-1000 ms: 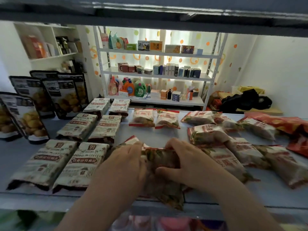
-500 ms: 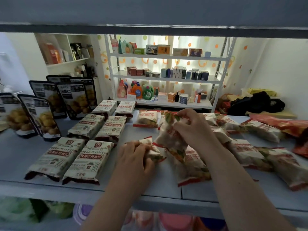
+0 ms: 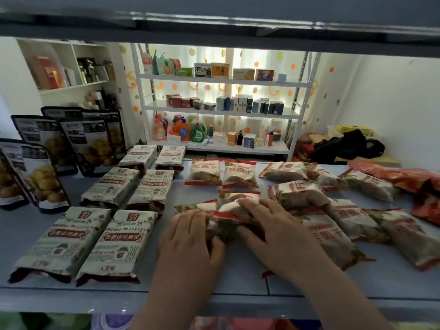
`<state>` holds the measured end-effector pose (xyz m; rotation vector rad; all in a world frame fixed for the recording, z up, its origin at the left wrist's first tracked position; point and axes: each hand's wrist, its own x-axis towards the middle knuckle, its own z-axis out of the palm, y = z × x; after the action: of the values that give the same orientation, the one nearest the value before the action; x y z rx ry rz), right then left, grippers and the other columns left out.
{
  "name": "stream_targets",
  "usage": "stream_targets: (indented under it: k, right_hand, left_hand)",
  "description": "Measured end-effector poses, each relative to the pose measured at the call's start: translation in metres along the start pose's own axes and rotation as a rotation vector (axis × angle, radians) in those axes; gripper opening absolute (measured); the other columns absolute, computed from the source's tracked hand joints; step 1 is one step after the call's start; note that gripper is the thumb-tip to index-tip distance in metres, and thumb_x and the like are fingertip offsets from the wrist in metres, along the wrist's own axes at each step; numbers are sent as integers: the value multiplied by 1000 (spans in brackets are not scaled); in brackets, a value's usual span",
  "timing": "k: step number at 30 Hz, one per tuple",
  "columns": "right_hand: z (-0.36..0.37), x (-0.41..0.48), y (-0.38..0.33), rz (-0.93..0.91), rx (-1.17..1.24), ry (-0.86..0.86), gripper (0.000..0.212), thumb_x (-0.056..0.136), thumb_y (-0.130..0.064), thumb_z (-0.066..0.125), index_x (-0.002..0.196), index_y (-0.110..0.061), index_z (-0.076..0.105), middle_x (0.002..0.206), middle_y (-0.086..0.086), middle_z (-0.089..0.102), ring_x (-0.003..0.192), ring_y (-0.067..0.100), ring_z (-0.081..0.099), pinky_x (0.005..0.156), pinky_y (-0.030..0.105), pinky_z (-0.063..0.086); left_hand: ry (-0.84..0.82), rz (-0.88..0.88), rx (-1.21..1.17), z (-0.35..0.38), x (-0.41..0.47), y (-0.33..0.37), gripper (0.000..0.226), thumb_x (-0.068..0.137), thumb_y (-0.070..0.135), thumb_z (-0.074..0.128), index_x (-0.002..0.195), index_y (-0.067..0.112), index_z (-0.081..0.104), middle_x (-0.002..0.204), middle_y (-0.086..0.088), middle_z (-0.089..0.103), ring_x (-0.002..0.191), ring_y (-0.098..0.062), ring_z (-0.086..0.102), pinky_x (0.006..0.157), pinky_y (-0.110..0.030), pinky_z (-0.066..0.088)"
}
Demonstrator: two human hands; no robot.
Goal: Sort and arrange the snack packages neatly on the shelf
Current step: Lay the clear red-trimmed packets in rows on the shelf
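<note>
On the grey shelf (image 3: 238, 276) my left hand (image 3: 190, 234) and my right hand (image 3: 273, 229) hold a white-and-red snack package (image 3: 229, 216) between them, fingers over its top and thumbs at its near side. It lies partly over other packages (image 3: 238, 195) of the same kind. Two such packages (image 3: 204, 173) lie side by side farther back. To the right, several more (image 3: 333, 234) lie in a loose heap.
Flat cream-and-brown packs (image 3: 119, 241) lie in two neat columns on the left. Black stand-up pouches (image 3: 90, 144) stand behind them. Red bags (image 3: 404, 177) lie at the far right. The upper shelf board (image 3: 214, 25) hangs low overhead. A white rack (image 3: 219, 110) stands beyond.
My right hand has brought the lifted package down and toward me onto the shelf, beside my left hand. Both hands now meet on it.
</note>
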<state>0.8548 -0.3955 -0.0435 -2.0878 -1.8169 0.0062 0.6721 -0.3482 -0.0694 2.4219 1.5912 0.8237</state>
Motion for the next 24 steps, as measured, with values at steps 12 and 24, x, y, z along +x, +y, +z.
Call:
stream_targets:
  k: [12, 24]
  right_hand:
    - [-1, -16, 1, -54, -103, 58, 55, 92, -58, 28, 144, -43, 38, 154, 0, 36, 137, 21, 40, 105, 34, 39]
    - [-4, -18, 0, -108, -162, -47, 63, 88, -56, 15, 148, -39, 26, 157, -3, 34, 139, 25, 33, 112, 43, 33]
  left_hand:
    - [-40, -32, 104, -1, 1, 1, 56, 85, 28, 47, 141, 30, 41, 151, 7, 36, 139, -15, 22, 111, -41, 21]
    - [5, -72, 53, 1, 3, 6, 55, 90, 33, 31, 145, 29, 38, 157, 3, 29, 145, -13, 17, 120, -38, 8]
